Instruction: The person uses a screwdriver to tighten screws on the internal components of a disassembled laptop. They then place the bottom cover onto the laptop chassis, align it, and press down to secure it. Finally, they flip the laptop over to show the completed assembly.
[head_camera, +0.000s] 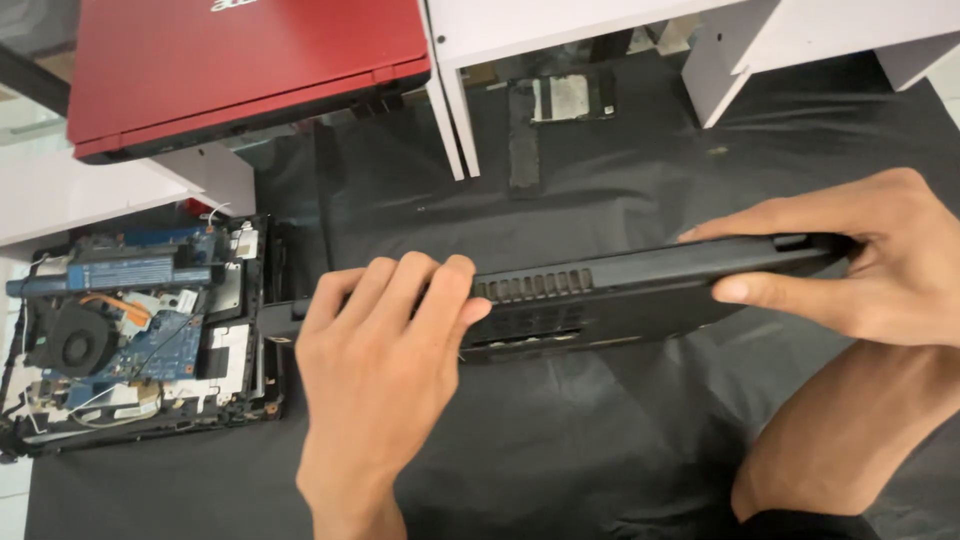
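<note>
You have a black laptop (620, 290) tipped up on edge over the black cloth (600, 450), its vented side facing you, a row of slots running along the middle. Your left hand (385, 340) grips it from above near the left end: four fingers (420, 285) curl over the top edge and press down the far face, knuckles toward you. Your right hand (860, 260) clamps the right end, fingers stretched along the top rim and thumb (780, 292) laid flat against the near face below it. Both hands are closed on that one machine, and it hangs slightly tilted, right end higher than the left. I cannot tell whether its lower edge touches the cloth.

Just left of your left hand lies an opened laptop base (140, 335), its innards bare: a round black fan (78, 342), a blue board (165, 340), a copper strip, thin white wires. The black laptop's left end sits right beside that base, near its right rim.

Up at the top left, a red laptop (240, 65) rests closed on a white stand (120, 185). More white stands (760, 40) run across the top, and a small flat part (570, 98) lies on the cloth between them, well apart from your hands.
</note>
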